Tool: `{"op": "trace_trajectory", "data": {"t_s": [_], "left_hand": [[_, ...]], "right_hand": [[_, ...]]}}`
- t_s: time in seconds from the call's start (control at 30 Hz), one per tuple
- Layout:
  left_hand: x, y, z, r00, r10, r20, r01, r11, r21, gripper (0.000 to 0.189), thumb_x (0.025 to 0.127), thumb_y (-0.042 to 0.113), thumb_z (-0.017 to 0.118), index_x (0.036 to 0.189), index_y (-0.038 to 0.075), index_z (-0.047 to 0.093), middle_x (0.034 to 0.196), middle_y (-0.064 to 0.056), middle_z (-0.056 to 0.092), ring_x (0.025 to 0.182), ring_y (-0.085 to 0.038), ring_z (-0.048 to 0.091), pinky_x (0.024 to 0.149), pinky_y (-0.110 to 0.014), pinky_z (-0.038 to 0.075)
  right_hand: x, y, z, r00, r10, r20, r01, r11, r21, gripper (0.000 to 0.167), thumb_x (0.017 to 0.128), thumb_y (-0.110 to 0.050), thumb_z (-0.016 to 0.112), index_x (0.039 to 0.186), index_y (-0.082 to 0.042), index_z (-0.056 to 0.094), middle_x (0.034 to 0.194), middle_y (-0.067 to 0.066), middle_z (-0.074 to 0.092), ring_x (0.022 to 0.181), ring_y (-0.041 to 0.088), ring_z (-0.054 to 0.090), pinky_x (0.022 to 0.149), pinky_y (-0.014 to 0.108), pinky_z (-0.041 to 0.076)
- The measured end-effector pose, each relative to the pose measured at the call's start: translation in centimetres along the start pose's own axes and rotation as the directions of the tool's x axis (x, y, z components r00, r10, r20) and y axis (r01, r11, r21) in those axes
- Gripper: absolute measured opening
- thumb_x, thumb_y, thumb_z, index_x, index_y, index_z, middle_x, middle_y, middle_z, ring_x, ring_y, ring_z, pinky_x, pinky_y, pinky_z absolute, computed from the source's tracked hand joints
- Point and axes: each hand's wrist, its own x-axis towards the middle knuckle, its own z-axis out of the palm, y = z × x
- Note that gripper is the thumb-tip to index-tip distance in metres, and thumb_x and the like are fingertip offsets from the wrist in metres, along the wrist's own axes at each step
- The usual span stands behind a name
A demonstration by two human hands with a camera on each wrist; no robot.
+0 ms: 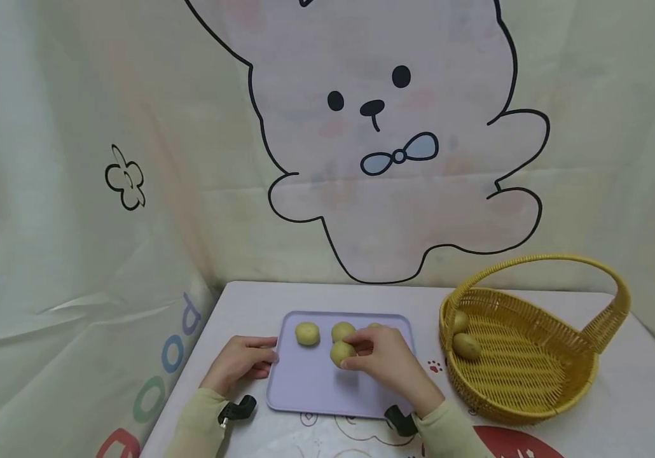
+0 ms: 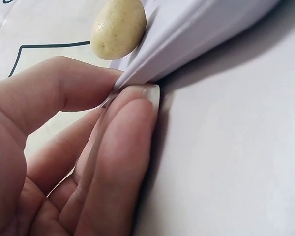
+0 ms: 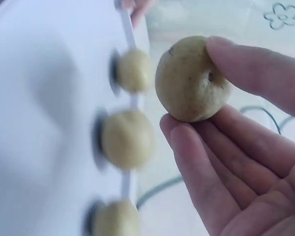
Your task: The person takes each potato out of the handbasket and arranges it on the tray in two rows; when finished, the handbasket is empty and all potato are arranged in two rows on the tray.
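Observation:
Between the thumb and fingers of my right hand (image 1: 387, 359) is a potato (image 3: 191, 78), small, round and yellowish with dark eyes. It is held above the lavender tray (image 1: 310, 388), in the middle of the head view. Three more potatoes lie along the tray's far side: one at the left (image 1: 307, 333), one near the middle (image 1: 343, 331), and one at the right (image 1: 374, 325), mostly hidden behind my right hand. My left hand (image 1: 241, 362) pinches the tray's left rim; the left wrist view shows thumb and fingers on either side of that rim (image 2: 152, 59).
To the tray's right stands a yellow woven basket (image 1: 533, 407) with a tall arched handle (image 1: 556, 257). Two potatoes (image 1: 467, 346) lie at its left side. A white patterned cloth (image 1: 253, 296) covers the table, and a printed curtain (image 1: 396, 203) hangs behind it.

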Motion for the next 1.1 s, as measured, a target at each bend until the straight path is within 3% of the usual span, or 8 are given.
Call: {"op": "trace_trajectory", "data": {"t_s": [0.27,0.47,1.1], "left_hand": [[0.4,-0.1,0.3,1.000,0.006,0.021,-0.006,1.000,-0.018,0.055,0.083,0.008,0.085,0.135,-0.002,0.073,0.078,-0.002,0.075,0.061,-0.009,0.069,0.062,-0.025,0.064],[0.1,-0.3,0.4,1.000,-0.014,0.000,0.014,1.000,-0.011,0.052,0.083,0.009,0.086,0.133,0.000,0.075,0.077,-0.001,0.074,0.060,-0.009,0.068,0.063,-0.026,0.064],[0.4,-0.2,0.1,1.000,-0.004,-0.014,0.003,1.000,-0.008,0.051,0.082,0.009,0.084,0.132,0.001,0.076,0.076,-0.001,0.073,0.061,-0.009,0.068,0.062,-0.025,0.063]], "right_hand": [[1.0,0.2,4.5,0.996,-0.056,0.064,0.056,0.998,-0.004,0.038,0.080,-0.013,0.094,0.114,-0.004,0.082,0.103,0.003,0.080,0.092,0.014,0.073,0.079,0.022,0.060],[0.9,0.6,6.8,0.989,-0.094,0.113,0.092,0.995,0.024,0.037,0.080,-0.013,0.093,0.114,-0.003,0.082,0.106,0.005,0.082,0.091,0.012,0.074,0.078,0.022,0.060],[1.7,0.8,8.8,0.992,-0.069,0.102,0.073,0.997,-0.035,0.038,0.081,-0.019,0.094,0.115,-0.007,0.083,0.103,0.000,0.081,0.089,0.008,0.071,0.078,0.023,0.059]]}}
